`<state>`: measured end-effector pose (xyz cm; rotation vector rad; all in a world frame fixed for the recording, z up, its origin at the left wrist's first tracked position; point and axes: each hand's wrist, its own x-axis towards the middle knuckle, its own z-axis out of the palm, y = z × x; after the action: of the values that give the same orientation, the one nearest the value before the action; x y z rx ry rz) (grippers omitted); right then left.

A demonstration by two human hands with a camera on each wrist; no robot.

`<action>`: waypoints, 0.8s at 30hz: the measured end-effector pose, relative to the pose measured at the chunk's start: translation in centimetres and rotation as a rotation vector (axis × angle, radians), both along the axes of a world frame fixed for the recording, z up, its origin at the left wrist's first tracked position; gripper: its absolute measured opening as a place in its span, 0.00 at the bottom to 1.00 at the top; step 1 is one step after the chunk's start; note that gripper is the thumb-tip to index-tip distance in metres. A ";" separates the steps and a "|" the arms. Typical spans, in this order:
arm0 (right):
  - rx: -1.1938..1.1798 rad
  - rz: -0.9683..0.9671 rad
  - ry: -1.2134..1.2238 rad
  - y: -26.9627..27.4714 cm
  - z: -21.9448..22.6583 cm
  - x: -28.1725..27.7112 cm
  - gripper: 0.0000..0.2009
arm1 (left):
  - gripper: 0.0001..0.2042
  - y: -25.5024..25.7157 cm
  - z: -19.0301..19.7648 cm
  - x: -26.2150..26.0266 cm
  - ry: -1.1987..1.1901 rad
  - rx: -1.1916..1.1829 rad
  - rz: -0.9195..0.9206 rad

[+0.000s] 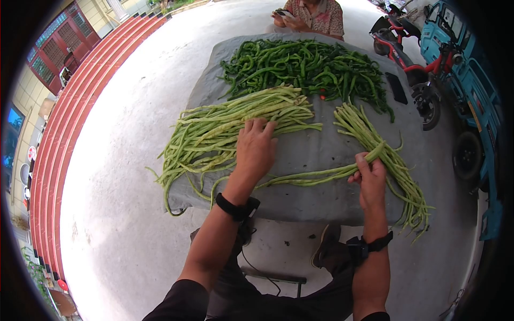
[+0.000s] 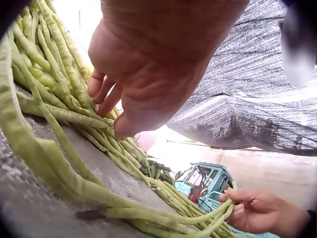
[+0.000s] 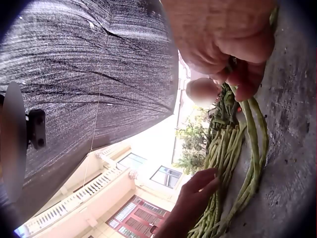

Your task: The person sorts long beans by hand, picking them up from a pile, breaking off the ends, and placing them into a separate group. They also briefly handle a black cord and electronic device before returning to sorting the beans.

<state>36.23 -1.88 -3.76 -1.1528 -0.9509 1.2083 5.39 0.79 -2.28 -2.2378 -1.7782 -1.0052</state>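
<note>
A broad pile of pale green long beans (image 1: 214, 128) lies across the left of the table. My left hand (image 1: 256, 147) is over its right part, bent fingers and thumb among the beans, as the left wrist view also shows. My right hand (image 1: 370, 179) grips the ends of a few long beans (image 1: 310, 177), thumb on top. Their other ends trail left along the near part of the table. Beside the right hand lies a second, narrower bundle of long beans (image 1: 393, 160), slanting down over the table's right front edge.
Green chili peppers (image 1: 300, 67) are heaped along the back of the grey-covered table (image 1: 300, 206). A black phone (image 1: 396, 88) lies at the right. Across the table sits a person (image 1: 316, 18) holding a phone. A blue vehicle (image 1: 476, 91) and red bike (image 1: 396, 45) stand right.
</note>
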 end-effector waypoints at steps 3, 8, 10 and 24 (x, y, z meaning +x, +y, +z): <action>0.015 0.013 0.003 -0.1 -0.1 0.0 0.07 | 0.20 0.5 -0.1 0.5 0.010 0.003 -0.003; 0.021 0.032 0.007 -0.2 -0.1 -0.1 0.07 | 0.20 0.8 -0.5 0.9 0.008 0.013 0.016; 0.024 0.030 0.004 -0.3 0.1 -0.3 0.07 | 0.20 0.9 -0.4 0.9 -0.018 -0.003 0.017; 0.035 0.088 0.143 -0.4 1.2 -0.7 0.08 | 0.08 0.0 1.7 2.4 -0.567 -0.055 -0.094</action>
<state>35.49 -2.28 -2.51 -0.9920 -0.9190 1.3217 7.84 0.81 -0.61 -2.2313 -1.9161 -1.7710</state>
